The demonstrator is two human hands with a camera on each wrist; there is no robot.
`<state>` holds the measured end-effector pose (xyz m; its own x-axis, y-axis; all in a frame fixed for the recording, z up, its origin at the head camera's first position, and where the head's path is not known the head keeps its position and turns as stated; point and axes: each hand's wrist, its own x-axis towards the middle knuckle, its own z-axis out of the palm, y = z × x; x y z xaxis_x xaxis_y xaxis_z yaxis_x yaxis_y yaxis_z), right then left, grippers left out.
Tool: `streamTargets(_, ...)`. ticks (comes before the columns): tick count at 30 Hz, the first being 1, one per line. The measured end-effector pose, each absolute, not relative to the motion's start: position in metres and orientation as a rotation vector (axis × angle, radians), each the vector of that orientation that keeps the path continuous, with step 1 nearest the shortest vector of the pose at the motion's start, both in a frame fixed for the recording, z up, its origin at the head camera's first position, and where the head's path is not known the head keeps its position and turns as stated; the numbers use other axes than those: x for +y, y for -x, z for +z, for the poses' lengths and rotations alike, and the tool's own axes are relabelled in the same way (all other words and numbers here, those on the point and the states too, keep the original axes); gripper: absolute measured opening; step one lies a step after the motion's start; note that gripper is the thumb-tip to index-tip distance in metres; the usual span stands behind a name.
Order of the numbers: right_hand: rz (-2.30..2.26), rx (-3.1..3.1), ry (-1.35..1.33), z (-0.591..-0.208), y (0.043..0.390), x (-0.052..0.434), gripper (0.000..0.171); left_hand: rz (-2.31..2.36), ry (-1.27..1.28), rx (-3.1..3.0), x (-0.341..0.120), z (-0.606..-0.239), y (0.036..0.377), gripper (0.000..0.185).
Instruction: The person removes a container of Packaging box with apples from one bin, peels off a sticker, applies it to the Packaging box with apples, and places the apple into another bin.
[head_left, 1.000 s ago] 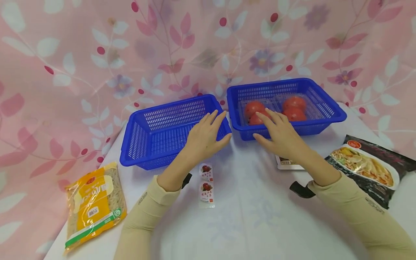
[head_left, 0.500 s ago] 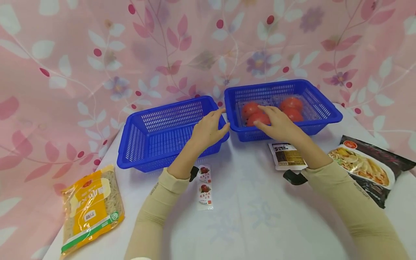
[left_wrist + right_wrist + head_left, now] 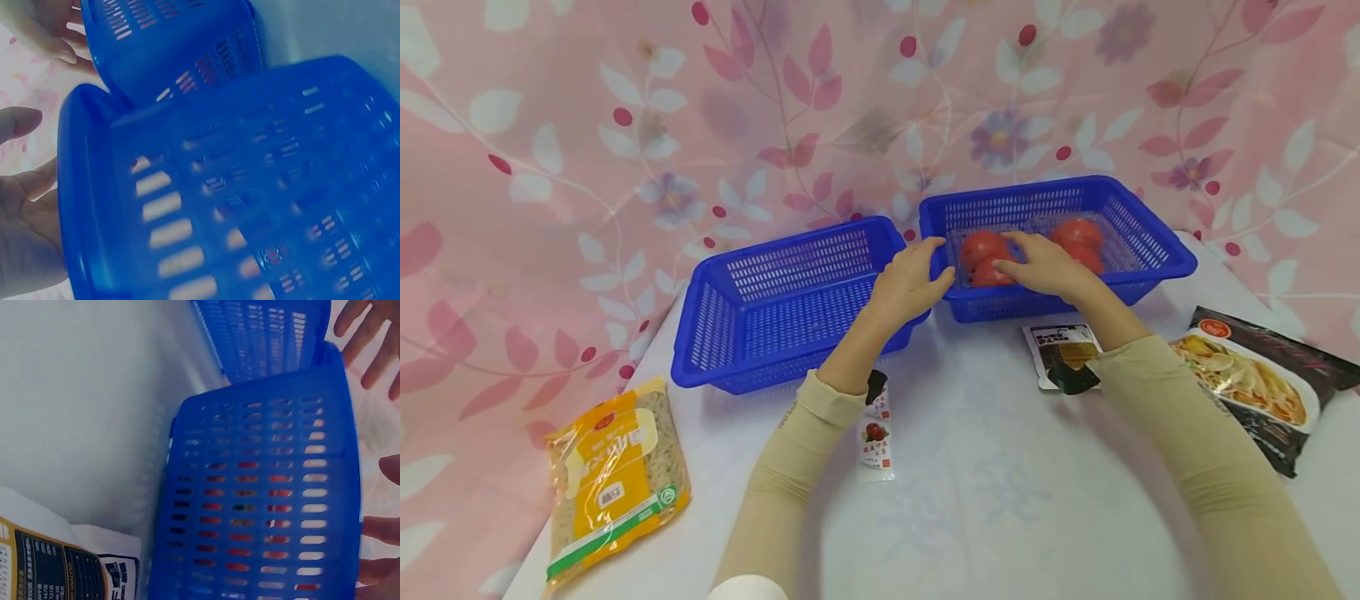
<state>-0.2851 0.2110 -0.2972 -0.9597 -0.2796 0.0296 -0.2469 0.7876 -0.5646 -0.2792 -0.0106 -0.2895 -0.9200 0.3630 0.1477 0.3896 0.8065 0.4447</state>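
My left hand [image 3: 912, 282] hovers at the gap between two blue plastic baskets, its fingers relaxed and holding nothing. My right hand [image 3: 1047, 265] reaches over the front rim of the right basket [image 3: 1000, 310], fingers loosely bent above the red tomatoes [image 3: 985, 247] in a clear plastic tray [image 3: 957, 242]. A second pair of tomatoes [image 3: 1078, 233] sits in another clear tray further right. The left basket [image 3: 715, 367] has nothing in it. In the right wrist view, the basket's wall [image 3: 262, 506] hides part of my right fingers [image 3: 381, 530].
A yellow noodle bag [image 3: 617, 479] lies at the far left, a black noodle packet [image 3: 1262, 379] at the right. A small white-and-brown packet [image 3: 1060, 346] lies before the right basket. A strip of fruit stickers [image 3: 876, 450] lies mid-table. A floral curtain [image 3: 850, 108] hangs behind.
My left hand has moved right, from over the left basket to the gap between baskets. My right hand has shifted slightly further over the tomatoes, its fingers more bent.
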Motion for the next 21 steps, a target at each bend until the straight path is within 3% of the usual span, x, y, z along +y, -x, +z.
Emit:
streamTargets(11,-0.95,2.884,0.36,-0.303,0.305,0.214,0.063,-0.86,0.811,-2.864,0.028,-0.285,0.299,0.043)
streamTargets(21,-0.906,2.91,0.25,-0.313,0.32,0.221,0.059,-0.788,0.631,-3.028,0.062,-0.299,0.32,0.05)
